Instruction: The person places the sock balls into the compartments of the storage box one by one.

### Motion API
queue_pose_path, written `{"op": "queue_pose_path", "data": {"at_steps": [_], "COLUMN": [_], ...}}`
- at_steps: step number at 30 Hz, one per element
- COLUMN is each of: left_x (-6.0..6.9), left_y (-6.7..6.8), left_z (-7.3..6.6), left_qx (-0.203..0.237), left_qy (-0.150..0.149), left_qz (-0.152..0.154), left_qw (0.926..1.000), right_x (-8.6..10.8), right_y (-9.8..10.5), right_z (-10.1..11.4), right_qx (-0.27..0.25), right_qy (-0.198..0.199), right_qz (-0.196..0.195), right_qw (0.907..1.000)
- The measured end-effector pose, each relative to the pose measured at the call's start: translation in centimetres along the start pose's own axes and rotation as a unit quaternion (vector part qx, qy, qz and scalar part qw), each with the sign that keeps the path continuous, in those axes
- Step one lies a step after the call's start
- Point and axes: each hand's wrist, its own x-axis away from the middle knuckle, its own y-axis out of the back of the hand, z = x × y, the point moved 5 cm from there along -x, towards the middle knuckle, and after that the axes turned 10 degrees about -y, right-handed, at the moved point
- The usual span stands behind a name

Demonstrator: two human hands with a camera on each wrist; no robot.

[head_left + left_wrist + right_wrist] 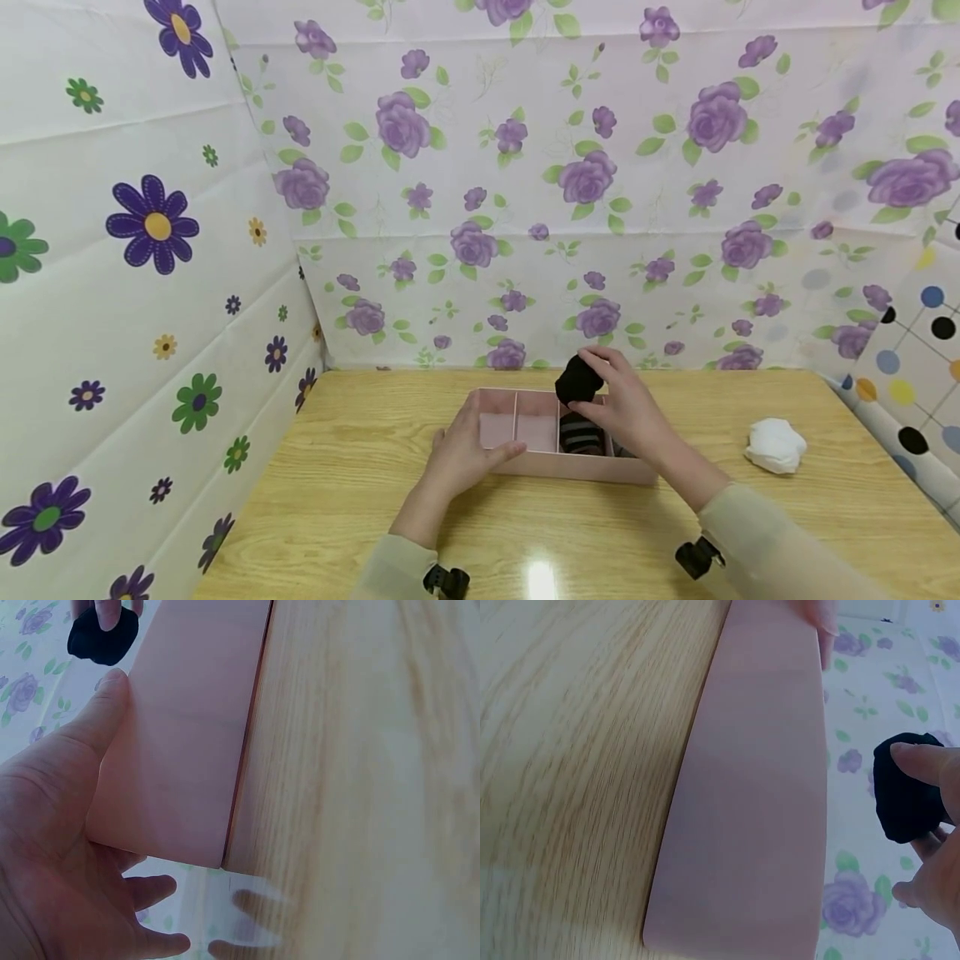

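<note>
A pink box (570, 467) with several compartments stands on the table. My left hand (463, 446) rests against its left end, thumb along the front rim; in the left wrist view its other fingers stretch loosely past the end wall. Above the compartments, my right hand (628, 408) pinches a rolled black sock (577, 381) between thumb and fingers. Below it, a dark rolled sock with grey stripes (581, 433) sits in a compartment right of the middle. Another dark item (622, 451) shows in the rightmost compartment, mostly hidden by my right hand. The two left compartments show bare bottoms.
A white bundle of cloth (776, 446) lies on the wooden table (345, 500), to the right of the box. Flower-patterned sheets (525, 183) hang behind the table and on its left. A dotted sheet (918, 367) hangs on the right.
</note>
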Motion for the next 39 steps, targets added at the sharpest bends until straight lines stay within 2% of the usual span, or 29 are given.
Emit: {"op": "queue_pose_path", "data": {"at_steps": [6, 13, 19, 29, 39], "left_x": [0.0, 0.1, 0.1, -0.1, 0.0], "left_y": [0.0, 0.1, 0.1, 0.0, 0.0], "left_z": [0.0, -0.1, -0.1, 0.0, 0.2], "left_qx": [-0.001, 0.003, 0.007, 0.010, 0.008], "left_qy": [0.001, 0.002, 0.005, 0.005, 0.007], "left_qz": [0.002, 0.002, 0.003, 0.006, 0.011], "left_qw": [1.0000, 1.0000, 1.0000, 0.9999, 0.9999], "right_x": [-0.1, 0.0, -0.3, -0.7, -1.1], "right_y": [-1.3, -2.5, -3.5, -5.0, -6.0], "right_z": [0.4, 0.5, 0.5, 0.8, 0.7], "right_qx": [-0.046, -0.012, -0.015, -0.010, 0.031], "right_qy": [-0.004, -0.013, -0.018, 0.014, 0.006], "right_qz": [0.027, 0.059, 0.084, 0.120, 0.149], "right_qw": [0.9986, 0.9981, 0.9962, 0.9926, 0.9883]}}
